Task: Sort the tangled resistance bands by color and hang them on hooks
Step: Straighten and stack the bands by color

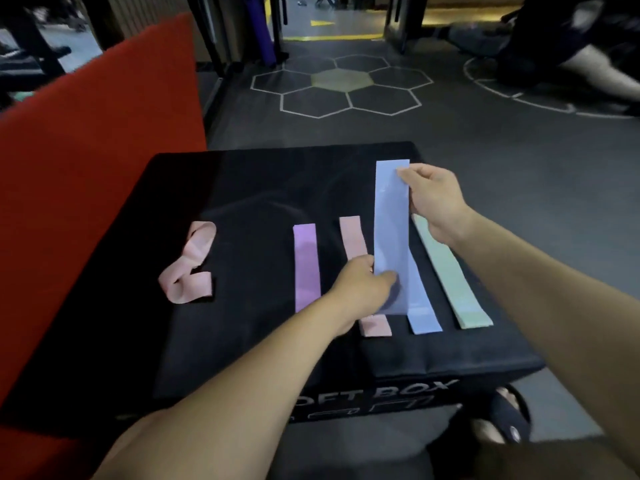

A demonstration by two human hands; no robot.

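Head view: a black padded box (242, 341) with white lettering on its front face serves as the surface, standing on a dark grey gym floor (485, 168) marked with white hexagon outlines. A large red padded block (86, 150) sits against the box's left side. At the lower right, a foot in a black sandal (509, 420) rests on the floor beside the box.

Flat elastic resistance bands lie on the surface. A twisted pale pink band (188, 268) lies crumpled at the left, well apart from the others. To its right, laid straight and side by side, are a flat purple band (306, 268), a flat pale pink band (353, 237) partly hidden by the left hand, a flat light blue band (424, 317) and a flat mint green band (450, 275).

Both hands hold a second light blue band (391, 216) upright above the row. The left hand (360, 289) pinches its lower part, fingers (386, 278) curled round the edge. The right hand (436, 206) pinches its upper right edge between thumb and fingers (403, 174).
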